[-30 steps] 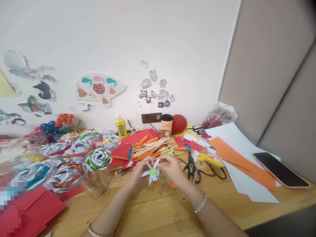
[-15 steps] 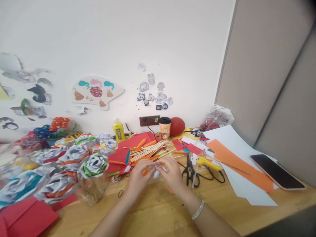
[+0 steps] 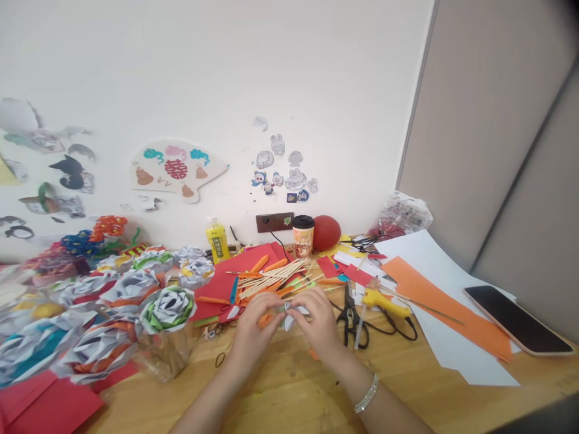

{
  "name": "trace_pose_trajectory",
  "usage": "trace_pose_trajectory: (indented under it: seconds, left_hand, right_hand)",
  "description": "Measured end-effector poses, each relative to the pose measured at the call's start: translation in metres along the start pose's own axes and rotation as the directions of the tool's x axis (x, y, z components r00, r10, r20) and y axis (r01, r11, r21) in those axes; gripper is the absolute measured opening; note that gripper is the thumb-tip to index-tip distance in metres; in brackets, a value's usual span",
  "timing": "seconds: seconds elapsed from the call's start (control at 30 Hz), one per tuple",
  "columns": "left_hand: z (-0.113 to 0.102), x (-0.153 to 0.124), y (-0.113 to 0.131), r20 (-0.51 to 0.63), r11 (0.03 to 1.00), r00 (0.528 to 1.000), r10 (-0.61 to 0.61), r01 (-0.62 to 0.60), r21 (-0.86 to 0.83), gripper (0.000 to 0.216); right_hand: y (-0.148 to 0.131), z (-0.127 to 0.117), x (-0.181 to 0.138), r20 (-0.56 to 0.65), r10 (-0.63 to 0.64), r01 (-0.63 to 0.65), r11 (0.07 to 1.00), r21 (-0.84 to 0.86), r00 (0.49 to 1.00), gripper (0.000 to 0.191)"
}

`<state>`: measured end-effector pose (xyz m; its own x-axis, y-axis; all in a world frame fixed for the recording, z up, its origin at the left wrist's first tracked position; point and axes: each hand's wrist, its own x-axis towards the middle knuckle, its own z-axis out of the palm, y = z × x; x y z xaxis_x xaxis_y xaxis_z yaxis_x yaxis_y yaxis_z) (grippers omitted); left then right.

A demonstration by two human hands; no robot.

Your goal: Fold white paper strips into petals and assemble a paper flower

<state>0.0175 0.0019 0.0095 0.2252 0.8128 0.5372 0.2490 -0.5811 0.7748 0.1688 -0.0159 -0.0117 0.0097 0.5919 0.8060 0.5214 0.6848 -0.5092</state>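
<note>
Between my fingertips, above the wooden table, is a small folded piece of white paper (image 3: 288, 322). My left hand (image 3: 259, 322) pinches it from the left, thumb and fingers closed. From the other side my right hand (image 3: 315, 319) pinches the same paper, a bracelet on that wrist. Its exact shape is partly hidden by my fingers. Just beyond my hands lie thin wooden sticks (image 3: 274, 279) and folded orange paper strips. Black scissors (image 3: 349, 316) and a yellow glue gun (image 3: 386, 302) rest to the right of my right hand.
Paper flowers (image 3: 168, 308) crowd the left side, one in a clear cup. Red sheets (image 3: 49, 401) lie front left. A yellow bottle (image 3: 218, 239), a lidded paper cup (image 3: 303, 236) and a red balloon (image 3: 326, 233) stand by the wall. White sheets (image 3: 479, 367), orange paper and a phone (image 3: 518, 319) lie right.
Both hands stay nearly in place, still pinching the white paper, with slight finger movement; more of the paper shows below the fingers. The view has shifted a little.
</note>
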Motion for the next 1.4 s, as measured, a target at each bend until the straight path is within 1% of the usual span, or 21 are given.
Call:
trace_pose_trajectory:
  seconds: [0.07, 0.17, 0.23, 0.3, 0.37, 0.43, 0.53, 0.57, 0.6, 0.67, 0.73, 0.83, 0.9, 1.0, 1.07, 1.1, 1.17, 1.27, 1.33, 1.4]
  left_hand:
    - [-0.002, 0.001, -0.002, 0.013, 0.999, 1.000, -0.028, 0.027, 0.039, 0.010]
    - [-0.006, 0.002, -0.004, 0.072, 0.997, 0.995, -0.067, 0.064, 0.042, 0.012]
    - [-0.007, 0.003, -0.006, 0.127, 0.995, 0.987, -0.099, 0.098, 0.018, 0.014]
    - [-0.007, 0.004, -0.009, 0.192, 0.987, 0.971, -0.145, 0.155, -0.040, 0.017]
    - [-0.006, 0.005, -0.012, 0.262, 0.964, 0.946, -0.192, 0.232, -0.128, 0.021]
    - [-0.005, 0.005, -0.017, 0.341, 0.932, 0.912, -0.228, 0.306, -0.195, 0.025]
    - [-0.005, 0.005, -0.026, 0.452, 0.907, 0.855, -0.255, 0.374, -0.195, 0.027]
    - [-0.005, 0.004, -0.029, 0.477, 0.907, 0.840, -0.258, 0.381, -0.180, 0.027]
    - [-0.005, 0.004, -0.032, 0.490, 0.908, 0.832, -0.260, 0.383, -0.168, 0.027]
    - [-0.004, 0.003, -0.036, 0.487, 0.921, 0.832, -0.266, 0.369, -0.127, 0.026]
    - [-0.003, 0.002, -0.036, 0.441, 0.941, 0.855, -0.271, 0.332, -0.063, 0.024]
    - [-0.001, 0.001, -0.029, 0.401, 0.959, 0.877, -0.265, 0.282, 0.017, 0.022]
    - [-0.001, 0.001, -0.023, 0.404, 0.966, 0.880, -0.251, 0.257, 0.040, 0.022]
    - [-0.003, 0.001, -0.016, 0.400, 0.972, 0.886, -0.232, 0.225, 0.067, 0.024]
    - [-0.003, 0.001, -0.015, 0.411, 0.975, 0.884, -0.224, 0.206, 0.087, 0.024]
    - [-0.003, 0.001, -0.015, 0.417, 0.976, 0.882, -0.217, 0.194, 0.098, 0.023]
    - [-0.002, 0.001, -0.018, 0.421, 0.980, 0.886, -0.193, 0.155, 0.122, 0.021]
    - [0.000, 0.001, -0.022, 0.382, 0.981, 0.911, -0.157, 0.099, 0.167, 0.020]
    - [0.001, 0.002, -0.024, 0.357, 0.981, 0.920, -0.160, 0.108, 0.161, 0.019]
    - [0.001, 0.003, -0.024, 0.378, 0.984, 0.909, -0.177, 0.156, 0.087, 0.016]
  right_hand:
    - [0.001, 0.000, 0.001, 0.026, 0.057, -0.058, 0.997, 0.052, 0.998, 0.005]
    - [0.001, 0.001, 0.002, 0.102, 0.142, -0.155, 0.978, 0.136, 0.985, 0.007]
    - [0.002, 0.002, 0.002, 0.151, 0.212, -0.237, 0.956, 0.171, 0.966, 0.007]
    - [0.002, 0.002, 0.002, 0.195, 0.286, -0.323, 0.926, 0.196, 0.938, 0.006]
    - [0.004, 0.003, 0.002, 0.256, 0.354, -0.410, 0.886, 0.215, 0.899, 0.005]
    - [0.007, 0.002, 0.002, 0.349, 0.411, -0.502, 0.833, 0.232, 0.842, 0.006]
    - [0.014, 0.002, 0.002, 0.512, 0.455, -0.632, 0.735, 0.246, 0.729, 0.008]
    - [0.017, 0.002, 0.001, 0.545, 0.458, -0.655, 0.716, 0.243, 0.703, 0.008]
    - [0.019, 0.003, 0.001, 0.559, 0.456, -0.660, 0.714, 0.234, 0.692, 0.009]
    - [0.021, 0.004, 0.000, 0.547, 0.455, -0.640, 0.740, 0.206, 0.703, 0.009]
    - [0.022, 0.004, 0.001, 0.526, 0.447, -0.606, 0.776, 0.174, 0.723, 0.008]
    - [0.023, 0.003, 0.002, 0.529, 0.426, -0.572, 0.808, 0.142, 0.734, 0.006]
    - [0.024, 0.001, 0.002, 0.553, 0.405, -0.567, 0.809, 0.155, 0.728, 0.007]
    - [0.026, -0.001, 0.001, 0.602, 0.384, -0.580, 0.797, 0.166, 0.700, 0.011]
    - [0.027, -0.001, 0.001, 0.603, 0.383, -0.571, 0.807, 0.150, 0.700, 0.011]
    - [0.026, 0.000, 0.002, 0.588, 0.380, -0.551, 0.823, 0.137, 0.714, 0.009]
    - [0.024, 0.000, 0.003, 0.546, 0.351, -0.479, 0.871, 0.108, 0.761, 0.007]
    - [0.020, 0.000, 0.005, 0.481, 0.280, -0.334, 0.942, 0.029, 0.831, 0.010]
    - [0.019, -0.001, 0.006, 0.460, 0.249, -0.280, 0.960, -0.002, 0.852, 0.013]
    - [0.019, -0.002, 0.005, 0.458, 0.268, -0.309, 0.951, 0.017, 0.848, 0.012]
